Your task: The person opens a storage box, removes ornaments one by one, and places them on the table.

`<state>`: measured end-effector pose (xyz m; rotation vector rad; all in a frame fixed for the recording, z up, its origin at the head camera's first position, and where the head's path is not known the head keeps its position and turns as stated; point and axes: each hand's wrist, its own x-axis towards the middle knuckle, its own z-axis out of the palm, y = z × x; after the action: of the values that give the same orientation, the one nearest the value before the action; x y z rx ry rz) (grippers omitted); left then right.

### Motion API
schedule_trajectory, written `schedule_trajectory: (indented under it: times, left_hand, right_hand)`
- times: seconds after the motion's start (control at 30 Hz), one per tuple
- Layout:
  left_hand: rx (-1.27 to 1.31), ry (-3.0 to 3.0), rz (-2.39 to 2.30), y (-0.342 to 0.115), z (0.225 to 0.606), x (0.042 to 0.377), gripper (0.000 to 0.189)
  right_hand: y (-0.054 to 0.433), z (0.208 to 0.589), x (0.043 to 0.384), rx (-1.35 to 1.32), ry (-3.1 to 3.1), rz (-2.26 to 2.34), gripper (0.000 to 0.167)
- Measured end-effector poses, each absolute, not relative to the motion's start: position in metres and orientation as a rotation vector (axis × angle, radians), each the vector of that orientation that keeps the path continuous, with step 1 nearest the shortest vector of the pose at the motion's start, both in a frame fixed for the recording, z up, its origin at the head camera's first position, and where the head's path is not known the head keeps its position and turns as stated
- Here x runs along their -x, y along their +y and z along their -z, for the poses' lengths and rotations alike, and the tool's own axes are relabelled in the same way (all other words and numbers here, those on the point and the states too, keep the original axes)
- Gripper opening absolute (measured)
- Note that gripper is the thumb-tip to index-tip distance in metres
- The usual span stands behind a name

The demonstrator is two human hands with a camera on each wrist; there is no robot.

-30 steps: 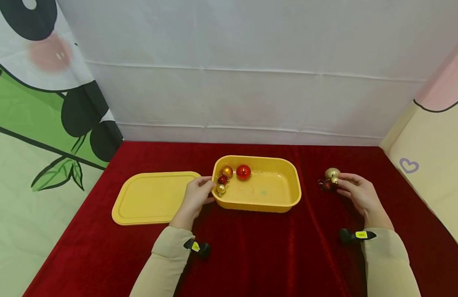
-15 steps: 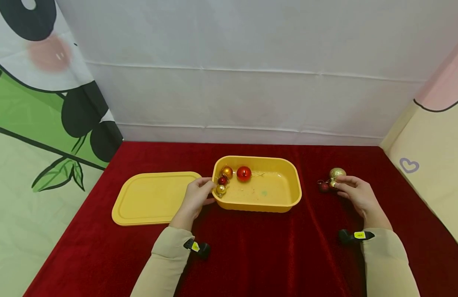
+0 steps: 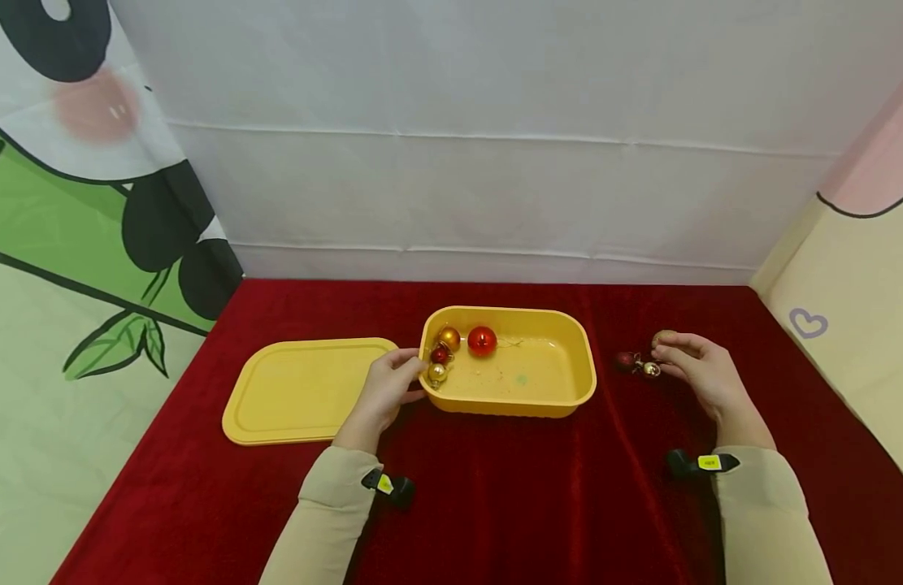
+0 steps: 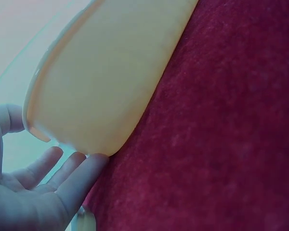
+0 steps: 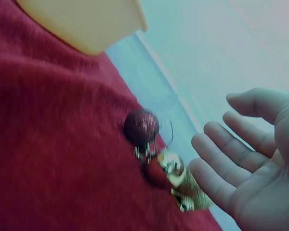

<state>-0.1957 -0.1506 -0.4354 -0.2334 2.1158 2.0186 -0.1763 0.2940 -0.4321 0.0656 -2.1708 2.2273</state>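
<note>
My left hand (image 3: 381, 392) holds the left end of a yellow plastic box (image 3: 581, 382), thumb at the rim and fingers against the outer wall. In the box lie a shiny red Christmas bauble (image 3: 482, 341), an orange-gold bauble (image 3: 449, 338), a small red bauble (image 3: 440, 354) and a small gold bauble (image 3: 437, 373). To the right, my right hand (image 3: 696, 378) is beside three baubles, its fingers spread in the right wrist view. These are a dark red bauble (image 5: 141, 126), a shiny gold bauble (image 3: 652, 370) and a glittery gold bauble (image 5: 197, 192), mostly hidden by fingers in the head view.
A yellow lid (image 3: 305, 390) lies flat left of the box, partly behind my left hand. Dark red velvet cloth (image 3: 510, 496) covers the table. A white fabric backdrop (image 3: 495, 195) hangs behind it, with printed cloth at both sides.
The dark red bauble has shifted left, and the small gold one has come away from my right fingertips. My fingers now cover most of the glittery gold bauble. My left hand stays put.
</note>
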Motion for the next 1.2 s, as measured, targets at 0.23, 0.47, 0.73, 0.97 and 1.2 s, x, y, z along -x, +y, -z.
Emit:
schedule_trajectory:
  times: [0.23, 0.47, 0.73, 0.97, 1.2]
  left_hand:
    - [0.225, 2.091, -2.015, -0.153, 0.436, 0.196, 0.044]
    - [0.227, 2.101, -1.998, -0.152, 0.437, 0.196, 0.043]
    - [0.211, 2.097, -2.002, -0.154, 0.439, 0.197, 0.042]
    - [0.200, 2.100, -2.007, -0.154, 0.440, 0.198, 0.044]
    - [0.195, 2.099, -2.003, -0.154, 0.440, 0.197, 0.044]
  right_hand:
    - [0.269, 0.418, 0.178, -0.216, -2.321, -2.077, 0.017]
    - [0.241, 0.409, 0.180, -0.314, -2.497, -1.904, 0.030]
    - [0.213, 0.399, 0.185, -0.420, -2.629, -1.831, 0.040]
    - [0.199, 0.389, 0.185, -0.386, -2.814, -1.545, 0.038]
    - [0.181, 0.390, 0.189, -0.516, -2.829, -1.570, 0.034]
